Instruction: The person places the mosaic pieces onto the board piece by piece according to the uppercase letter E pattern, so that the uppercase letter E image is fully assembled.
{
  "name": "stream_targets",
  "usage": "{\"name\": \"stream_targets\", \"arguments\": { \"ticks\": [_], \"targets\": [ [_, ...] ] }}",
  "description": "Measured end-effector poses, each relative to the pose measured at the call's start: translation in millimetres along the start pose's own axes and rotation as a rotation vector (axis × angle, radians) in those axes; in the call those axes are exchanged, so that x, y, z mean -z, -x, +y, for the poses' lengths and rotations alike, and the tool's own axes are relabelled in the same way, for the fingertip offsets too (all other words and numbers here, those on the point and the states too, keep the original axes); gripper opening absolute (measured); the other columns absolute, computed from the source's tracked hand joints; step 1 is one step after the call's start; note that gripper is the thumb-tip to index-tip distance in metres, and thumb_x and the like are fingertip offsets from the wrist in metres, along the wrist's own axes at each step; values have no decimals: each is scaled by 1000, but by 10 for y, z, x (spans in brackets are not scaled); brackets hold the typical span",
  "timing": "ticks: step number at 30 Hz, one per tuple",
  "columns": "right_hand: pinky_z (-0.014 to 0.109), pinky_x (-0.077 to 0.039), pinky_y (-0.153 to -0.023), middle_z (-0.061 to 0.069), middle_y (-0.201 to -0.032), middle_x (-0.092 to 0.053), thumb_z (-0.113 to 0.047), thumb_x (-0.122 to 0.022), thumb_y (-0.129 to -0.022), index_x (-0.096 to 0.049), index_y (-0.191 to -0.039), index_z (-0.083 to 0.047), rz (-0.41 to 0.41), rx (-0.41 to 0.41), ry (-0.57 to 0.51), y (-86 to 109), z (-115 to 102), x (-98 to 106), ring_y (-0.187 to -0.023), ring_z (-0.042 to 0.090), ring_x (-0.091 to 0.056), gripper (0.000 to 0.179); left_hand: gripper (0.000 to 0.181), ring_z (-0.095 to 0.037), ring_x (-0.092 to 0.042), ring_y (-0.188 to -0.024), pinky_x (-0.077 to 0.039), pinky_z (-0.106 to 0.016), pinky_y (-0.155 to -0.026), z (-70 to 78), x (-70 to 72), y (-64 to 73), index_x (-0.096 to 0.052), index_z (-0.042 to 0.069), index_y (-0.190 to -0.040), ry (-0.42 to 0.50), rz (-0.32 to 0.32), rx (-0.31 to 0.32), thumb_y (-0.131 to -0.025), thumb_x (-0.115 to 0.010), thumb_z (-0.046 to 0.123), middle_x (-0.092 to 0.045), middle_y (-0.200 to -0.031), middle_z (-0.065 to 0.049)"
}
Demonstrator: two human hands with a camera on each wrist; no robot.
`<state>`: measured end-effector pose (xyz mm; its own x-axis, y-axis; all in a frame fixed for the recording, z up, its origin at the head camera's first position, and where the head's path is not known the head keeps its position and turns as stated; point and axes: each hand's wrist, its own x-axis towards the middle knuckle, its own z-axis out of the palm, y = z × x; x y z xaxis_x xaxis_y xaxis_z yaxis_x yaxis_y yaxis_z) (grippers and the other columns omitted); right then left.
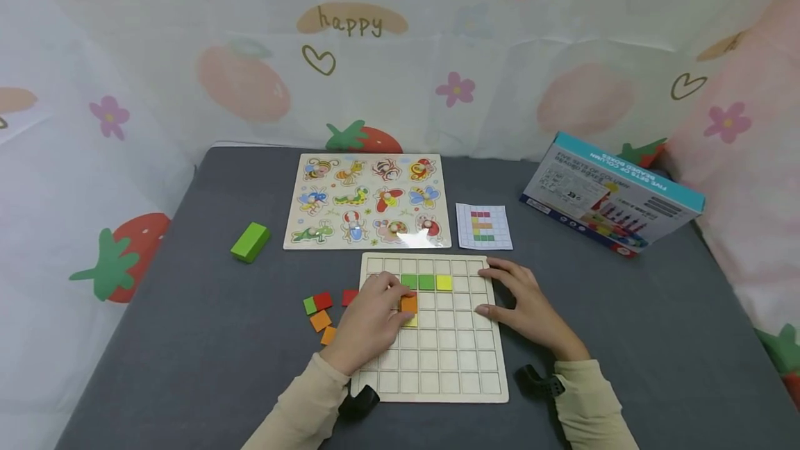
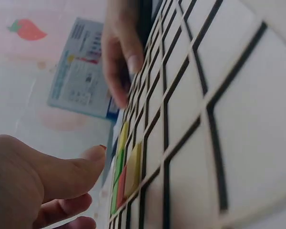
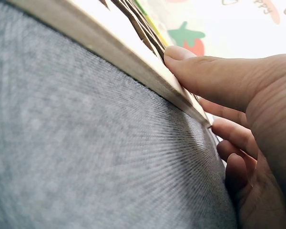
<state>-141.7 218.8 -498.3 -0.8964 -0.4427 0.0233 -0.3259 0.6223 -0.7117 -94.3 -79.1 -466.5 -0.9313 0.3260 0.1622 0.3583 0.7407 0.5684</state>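
Observation:
My left hand is over the left part of a wooden grid board, pinching an orange tile between thumb and fingers. In the left wrist view only a thin edge of that tile shows at the thumb tip. Green tiles and a yellow tile sit in one row of the board. Another yellow tile and a red tile lie in cells near the left hand, partly hidden. My right hand rests at the board's right edge, thumb on the rim, fingers near the upper corner.
Loose red, green and orange tiles lie left of the board. A green block stands farther left. Behind are an insect puzzle board, a pattern card and a tilted toy box at the right.

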Motion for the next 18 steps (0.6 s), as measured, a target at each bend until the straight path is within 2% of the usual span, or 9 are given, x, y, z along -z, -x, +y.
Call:
{"name": "stream_targets", "arguments": {
  "ticks": [7,12,18],
  "targets": [
    [59,-27,-102,-2,-152,-30,-45,-73,-83,-51,-137,-24,-7,-13,8,-1,6,-23,-135,27,-24,62,24,-12,-50,-92,-48,-26,-78,113,-130,-18,-68,15,-110,-15,-110,-48,-88,-71,23,-56,-104,3],
    [60,-26,-102,0,-152,-30,-43,-73,-83,-50,-137,-22,-7,-16,-5,-2,-14,-9,-136,29,-22,62,24,-12,-51,-91,-48,-25,-78,148,-167,-8,-69,15,-110,-67,-123,-63,-87,-71,24,-57,-104,2],
    [59,-26,-103,0,-152,-31,-43,-73,-83,-51,-137,-22,-11,-15,-2,-13,-17,7,-136,28,-23,62,25,-11,-48,-88,-46,-23,-74,174,-192,-14,-70,14,-110,-56,-123,-54,-87,-72,26,-56,-100,2]
  ]
}}
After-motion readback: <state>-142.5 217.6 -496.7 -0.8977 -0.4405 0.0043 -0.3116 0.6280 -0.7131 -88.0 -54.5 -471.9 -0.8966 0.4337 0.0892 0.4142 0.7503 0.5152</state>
